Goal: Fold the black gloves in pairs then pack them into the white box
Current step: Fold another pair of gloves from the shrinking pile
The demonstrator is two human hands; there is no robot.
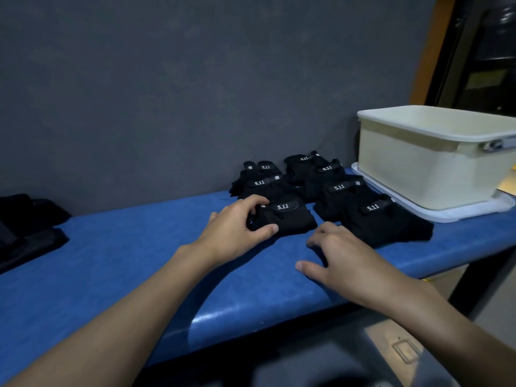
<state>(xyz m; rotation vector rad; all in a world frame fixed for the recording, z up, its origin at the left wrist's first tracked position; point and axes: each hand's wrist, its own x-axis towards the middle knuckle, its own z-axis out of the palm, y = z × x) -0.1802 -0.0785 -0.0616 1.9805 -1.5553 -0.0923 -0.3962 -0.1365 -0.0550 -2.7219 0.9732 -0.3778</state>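
Note:
Several folded black glove pairs marked "5.11" lie in two rows on the blue table (117, 263). My left hand (237, 230) grips the left side of the nearest folded pair (287, 216), thumb at its front edge and fingers curled over its top. My right hand (343, 258) rests on the table just in front of that pair, fingers loosely bent and holding nothing. Another folded pair (385, 222) lies to the right. The white box (427, 169) stands open at the right end of the table, sitting on its lid (446, 215).
A dark grey wall runs right behind the table. More black fabric (28, 227) lies at the table's far left. The table's front edge curves down below my arms, with the floor underneath.

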